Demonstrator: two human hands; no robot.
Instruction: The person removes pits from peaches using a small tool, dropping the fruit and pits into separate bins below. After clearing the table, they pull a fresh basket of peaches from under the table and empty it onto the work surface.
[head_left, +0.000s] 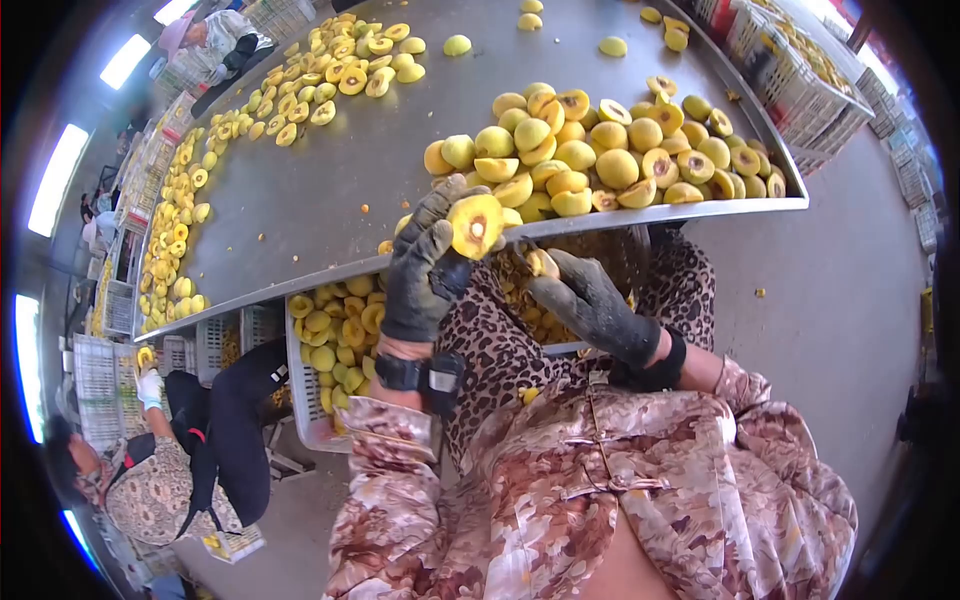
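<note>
My left hand, in a dark work glove, grips a yellow peach half with its cut face and pale pit centre turned up. Just right of it, my gloved right hand is closed, a small yellow-brown piece showing at its fingertips; what else the fingers hold I cannot tell. Both hands are at the near edge of a metal table. A heap of peaches, many cut in half, lies on it beyond my hands. Below, between my knees, a container of peach scraps is partly hidden by my right hand.
A white crate of peaches stands under the table to my left. More halves lie along the table's far and left sides. Another person sits at lower left, one more at upper left. Stacked crates stand at right.
</note>
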